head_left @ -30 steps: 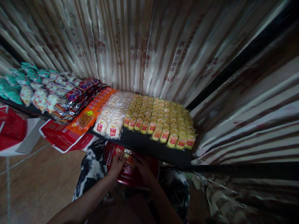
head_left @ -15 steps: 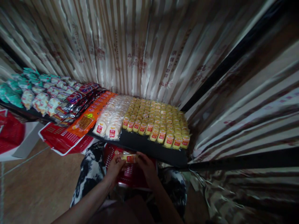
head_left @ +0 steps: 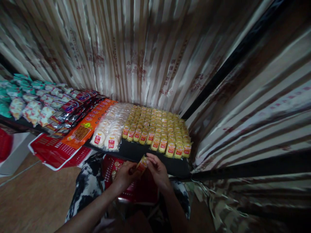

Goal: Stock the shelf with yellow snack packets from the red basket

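Between my two hands is a small yellow snack packet [head_left: 142, 164] with a red label, tilted so its top leans right. My left hand [head_left: 126, 176] is closed around its lower left side. The fingers of my right hand [head_left: 156, 170] pinch its upper right end. Below them a red bag [head_left: 143, 191] with white print rests on my lap, and some small packets show beside my left hand. Just beyond my hands, rows of matching yellow packets [head_left: 155, 129] stand on a black shelf [head_left: 131, 150].
Left of the yellow rows lie clear-wrapped white round crackers [head_left: 111, 142], an orange snack bag [head_left: 82, 129], dark packets [head_left: 77, 105] and white and teal packets [head_left: 30, 106]. A red carrier bag [head_left: 52, 150] hangs under the shelf. A striped curtain [head_left: 145, 48] forms the back; cables [head_left: 213, 197] lie lower right.
The yellow packet has turned from lying level to a slant and moved slightly right. Both hands still hold it. The view has shifted a little to the right.
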The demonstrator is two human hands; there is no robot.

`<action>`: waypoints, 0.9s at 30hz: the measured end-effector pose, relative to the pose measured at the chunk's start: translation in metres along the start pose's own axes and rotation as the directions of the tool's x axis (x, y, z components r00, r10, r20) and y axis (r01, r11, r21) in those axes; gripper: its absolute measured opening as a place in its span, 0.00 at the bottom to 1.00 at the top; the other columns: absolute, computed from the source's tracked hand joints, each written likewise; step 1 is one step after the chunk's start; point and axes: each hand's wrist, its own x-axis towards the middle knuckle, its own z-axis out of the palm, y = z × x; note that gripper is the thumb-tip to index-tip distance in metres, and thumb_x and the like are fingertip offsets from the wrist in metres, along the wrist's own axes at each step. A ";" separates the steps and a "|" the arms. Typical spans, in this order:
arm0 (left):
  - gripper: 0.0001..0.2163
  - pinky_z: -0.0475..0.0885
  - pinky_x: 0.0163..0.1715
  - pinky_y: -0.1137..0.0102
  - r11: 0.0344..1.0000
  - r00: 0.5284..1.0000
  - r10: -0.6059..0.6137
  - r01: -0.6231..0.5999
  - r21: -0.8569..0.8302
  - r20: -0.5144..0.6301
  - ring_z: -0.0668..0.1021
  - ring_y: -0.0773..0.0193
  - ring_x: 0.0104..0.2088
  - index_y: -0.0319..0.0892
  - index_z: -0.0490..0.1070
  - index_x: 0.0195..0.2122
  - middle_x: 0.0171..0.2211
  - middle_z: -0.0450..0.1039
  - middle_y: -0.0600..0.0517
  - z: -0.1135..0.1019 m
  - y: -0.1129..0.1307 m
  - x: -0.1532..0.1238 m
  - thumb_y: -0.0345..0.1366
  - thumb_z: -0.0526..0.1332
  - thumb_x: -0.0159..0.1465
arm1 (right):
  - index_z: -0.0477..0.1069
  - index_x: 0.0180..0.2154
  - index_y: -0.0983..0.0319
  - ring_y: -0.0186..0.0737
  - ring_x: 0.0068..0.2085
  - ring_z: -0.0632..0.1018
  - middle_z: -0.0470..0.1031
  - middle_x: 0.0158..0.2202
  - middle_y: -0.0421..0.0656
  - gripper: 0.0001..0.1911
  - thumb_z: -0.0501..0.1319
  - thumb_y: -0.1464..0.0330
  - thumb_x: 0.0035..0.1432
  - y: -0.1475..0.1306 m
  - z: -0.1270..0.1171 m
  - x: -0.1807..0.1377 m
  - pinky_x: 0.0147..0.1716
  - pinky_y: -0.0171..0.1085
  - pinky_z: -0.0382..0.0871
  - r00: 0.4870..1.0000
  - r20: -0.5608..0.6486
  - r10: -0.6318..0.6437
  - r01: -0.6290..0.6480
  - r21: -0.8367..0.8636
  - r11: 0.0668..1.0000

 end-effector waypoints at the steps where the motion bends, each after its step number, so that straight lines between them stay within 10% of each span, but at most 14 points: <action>1: 0.15 0.66 0.36 0.72 0.999 1.000 0.021 -0.021 0.035 -0.012 0.72 0.63 0.35 0.44 0.72 0.43 0.35 0.73 0.51 0.000 0.001 0.004 0.36 0.59 0.54 | 0.68 0.44 0.61 0.42 0.43 0.75 0.75 0.42 0.46 0.21 0.61 0.56 0.50 -0.002 -0.002 0.002 0.44 0.39 0.68 1.000 0.018 -0.013 0.013 -0.014 1.000; 10: 0.12 0.64 0.31 0.74 0.982 0.986 0.093 -0.068 0.178 -0.137 0.70 0.67 0.30 0.43 0.70 0.41 0.30 0.68 0.54 0.006 0.028 0.042 0.39 0.55 0.58 | 0.67 0.47 0.62 0.42 0.48 0.73 0.71 0.48 0.49 0.20 0.54 0.58 0.56 0.008 -0.010 0.023 0.46 0.41 0.68 0.972 -0.155 -0.176 0.138 -0.229 0.964; 17: 0.14 0.65 0.39 0.72 0.955 0.956 0.072 0.017 0.297 -0.286 0.73 0.64 0.41 0.43 0.66 0.45 0.41 0.70 0.51 0.021 0.052 0.071 0.40 0.55 0.60 | 0.69 0.44 0.64 0.41 0.46 0.72 0.72 0.44 0.49 0.18 0.48 0.62 0.60 0.028 -0.019 0.041 0.49 0.43 0.65 0.862 -0.184 -0.472 0.288 -0.588 0.756; 27: 0.10 0.65 0.34 0.72 0.946 0.911 0.015 0.120 0.300 -0.413 0.76 0.62 0.37 0.43 0.63 0.39 0.36 0.72 0.52 0.049 0.048 0.087 0.42 0.53 0.61 | 0.67 0.49 0.64 0.38 0.42 0.75 0.74 0.42 0.48 0.20 0.46 0.65 0.61 0.045 -0.020 0.043 0.42 0.37 0.69 0.839 -0.190 -0.510 0.269 -0.670 0.692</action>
